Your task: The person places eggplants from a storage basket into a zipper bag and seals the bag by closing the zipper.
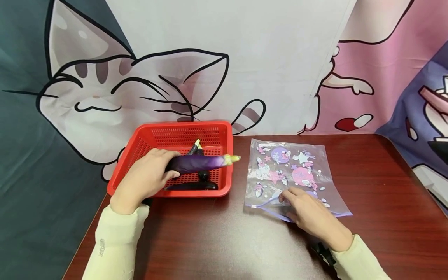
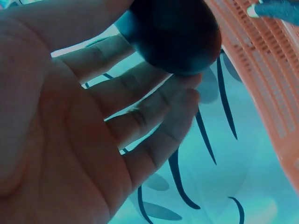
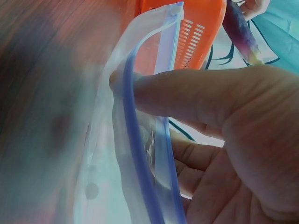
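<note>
From where I'm standing, the left hand [image 1: 143,177] grasps a purple eggplant [image 1: 197,163] by its dark, blunt end, thumb on the near side. The eggplant is above the red basket [image 1: 230,136], where other dark vegetables [image 1: 192,186] lie. Its long axis runs sideways, the pale stem end pointing right, just past the rim, towards the printed plastic bag [image 1: 287,167]. The bag's mouth, however, faces the person, so opening and axis sit roughly square to each other. There the right hand [image 1: 311,212] grips the mouth, thumb between the 2 zip strips [image 3: 140,163], well apart from the eggplant.
</note>
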A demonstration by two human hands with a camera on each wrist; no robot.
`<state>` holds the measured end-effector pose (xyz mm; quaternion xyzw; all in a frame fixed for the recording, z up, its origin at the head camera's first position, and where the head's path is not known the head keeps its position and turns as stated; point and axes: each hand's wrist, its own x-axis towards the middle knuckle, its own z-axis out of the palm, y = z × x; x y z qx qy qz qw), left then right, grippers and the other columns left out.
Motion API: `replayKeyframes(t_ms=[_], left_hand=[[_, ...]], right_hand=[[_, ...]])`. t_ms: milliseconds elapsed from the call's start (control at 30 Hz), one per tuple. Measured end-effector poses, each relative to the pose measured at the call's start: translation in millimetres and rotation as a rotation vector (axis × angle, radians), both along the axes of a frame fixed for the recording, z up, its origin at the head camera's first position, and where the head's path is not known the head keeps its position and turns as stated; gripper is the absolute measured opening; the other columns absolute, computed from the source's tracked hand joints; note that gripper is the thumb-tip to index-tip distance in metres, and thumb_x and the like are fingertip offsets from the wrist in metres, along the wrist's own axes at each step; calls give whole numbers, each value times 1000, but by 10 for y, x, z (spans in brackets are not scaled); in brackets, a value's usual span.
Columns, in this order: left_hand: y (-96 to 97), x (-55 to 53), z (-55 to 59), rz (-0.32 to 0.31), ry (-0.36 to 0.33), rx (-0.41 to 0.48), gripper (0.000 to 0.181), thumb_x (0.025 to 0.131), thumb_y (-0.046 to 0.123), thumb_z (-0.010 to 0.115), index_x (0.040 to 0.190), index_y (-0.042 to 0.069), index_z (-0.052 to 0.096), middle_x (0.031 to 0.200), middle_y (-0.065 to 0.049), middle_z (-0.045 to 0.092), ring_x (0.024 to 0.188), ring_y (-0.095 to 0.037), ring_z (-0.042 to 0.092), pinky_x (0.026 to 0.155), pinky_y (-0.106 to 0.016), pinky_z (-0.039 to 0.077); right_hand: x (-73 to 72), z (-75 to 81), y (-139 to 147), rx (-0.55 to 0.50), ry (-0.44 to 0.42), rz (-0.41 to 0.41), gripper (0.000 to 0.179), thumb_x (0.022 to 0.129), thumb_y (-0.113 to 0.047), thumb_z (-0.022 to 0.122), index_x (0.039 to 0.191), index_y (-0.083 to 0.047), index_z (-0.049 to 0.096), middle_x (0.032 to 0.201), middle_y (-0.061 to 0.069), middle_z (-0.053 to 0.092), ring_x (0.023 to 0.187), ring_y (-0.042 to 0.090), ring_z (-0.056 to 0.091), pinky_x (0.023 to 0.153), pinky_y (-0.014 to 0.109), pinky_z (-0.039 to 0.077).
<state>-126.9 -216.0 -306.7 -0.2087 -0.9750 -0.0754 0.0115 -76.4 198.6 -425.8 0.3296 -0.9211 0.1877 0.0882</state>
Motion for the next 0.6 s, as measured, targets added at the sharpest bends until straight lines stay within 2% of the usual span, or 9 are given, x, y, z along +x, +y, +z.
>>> replayKeyframes(t_ms=[300, 600], left_hand=[[198, 140, -47, -49, 68, 12, 54, 88, 30, 77, 132, 3, 61, 123, -15, 65, 112, -32, 55, 94, -50, 49], [394, 320, -134, -101, 134, 63, 52, 88, 34, 77, 130, 6, 64, 118, -11, 66, 109, -29, 57, 87, -48, 51]], right_hand=[[-11, 3, 0, -18, 34, 11, 48, 59, 7, 87, 99, -8, 64, 93, 0, 60, 83, 16, 62, 69, 36, 54], [-21, 4, -3, -20, 50, 1, 49, 60, 6, 88, 100, -8, 64, 92, -1, 58, 82, 15, 61, 70, 36, 54]])
